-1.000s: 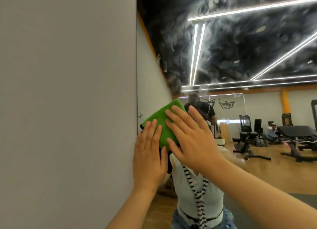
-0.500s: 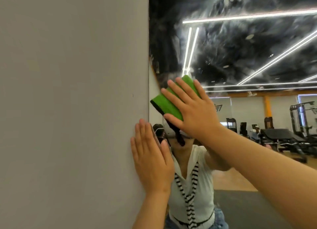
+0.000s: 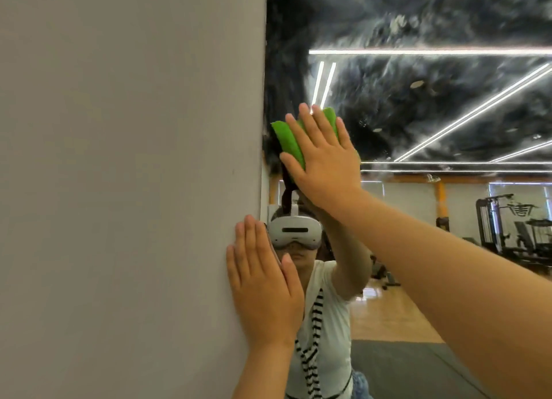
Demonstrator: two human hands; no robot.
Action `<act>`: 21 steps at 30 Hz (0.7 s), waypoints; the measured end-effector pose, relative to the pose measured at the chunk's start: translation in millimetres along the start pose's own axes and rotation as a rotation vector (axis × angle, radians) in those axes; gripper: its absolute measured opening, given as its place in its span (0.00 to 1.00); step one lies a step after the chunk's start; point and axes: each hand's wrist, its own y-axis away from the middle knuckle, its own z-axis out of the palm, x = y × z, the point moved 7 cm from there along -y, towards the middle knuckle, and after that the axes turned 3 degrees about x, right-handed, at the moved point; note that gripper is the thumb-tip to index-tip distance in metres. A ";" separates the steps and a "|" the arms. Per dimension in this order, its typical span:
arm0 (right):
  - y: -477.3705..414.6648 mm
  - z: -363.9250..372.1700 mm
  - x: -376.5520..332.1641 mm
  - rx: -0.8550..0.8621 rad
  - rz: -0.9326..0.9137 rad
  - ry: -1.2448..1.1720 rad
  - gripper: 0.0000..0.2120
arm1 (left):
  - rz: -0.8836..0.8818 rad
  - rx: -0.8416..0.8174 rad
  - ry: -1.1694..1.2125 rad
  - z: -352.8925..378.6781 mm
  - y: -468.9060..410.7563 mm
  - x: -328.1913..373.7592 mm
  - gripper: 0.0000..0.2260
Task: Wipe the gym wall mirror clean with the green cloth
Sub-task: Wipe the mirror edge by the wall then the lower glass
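The wall mirror (image 3: 433, 105) fills the right half of the view, its left edge meeting a plain grey wall. A folded green cloth (image 3: 288, 140) lies flat on the glass close to that edge. My right hand (image 3: 324, 162) presses the cloth against the mirror with straight, spread fingers. Lower down, my left hand (image 3: 263, 285) rests flat, fingers together, on the grey wall right at the mirror's edge. The mirror reflects a person in a white top wearing a white headset, directly behind both hands.
The grey wall (image 3: 128, 189) takes up the whole left half. In the mirror's reflection appear a dark ceiling with light strips, a wooden gym floor, a grey mat and weight machines (image 3: 507, 228) at the far right.
My right hand has slid the green cloth upward along the mirror's left edge. My left hand has come off the cloth and settled lower on the wall.
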 end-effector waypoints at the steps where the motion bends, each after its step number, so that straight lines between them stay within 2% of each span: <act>1: 0.8 2.3 -13.3 -0.003 0.004 -0.005 0.30 | 0.001 0.001 -0.005 -0.1 -0.4 0.3 0.28; 5: 39.6 11.5 -59.0 -0.018 -0.319 -0.077 0.30 | 0.009 0.001 0.000 -0.9 -1.5 0.9 0.27; 8: 61.6 12.8 -33.6 -0.079 -0.434 -0.043 0.28 | 0.017 -0.011 -0.014 0.2 -1.6 -0.4 0.28; 10: 50.6 2.9 5.9 -0.030 -0.324 -0.008 0.27 | 0.024 -0.025 -0.020 1.8 -0.4 -1.5 0.28; 12: 28.5 -5.6 48.7 -0.010 -0.044 0.012 0.29 | 0.038 -0.032 -0.027 2.8 1.2 -1.7 0.29; 14: 19.6 -3.9 52.7 -0.013 0.171 0.023 0.30 | 0.045 -0.027 -0.033 3.1 0.7 -2.4 0.29; 15: 23.3 -1.3 37.4 -0.002 0.174 0.037 0.29 | 0.043 -0.027 -0.034 3.3 0.0 -2.5 0.29; 18: 60.5 8.8 -16.2 -0.028 -0.157 -0.018 0.27 | 0.041 -0.035 -0.039 2.2 -1.2 -1.5 0.29; 20: 76.3 7.2 -2.3 -0.101 -0.328 -0.031 0.27 | 0.046 -0.044 -0.042 1.1 -0.5 -1.4 0.29; 21: 74.4 4.9 16.4 -0.123 -0.342 -0.027 0.26 | 0.049 -0.045 -0.042 0.7 -0.3 -2.1 0.29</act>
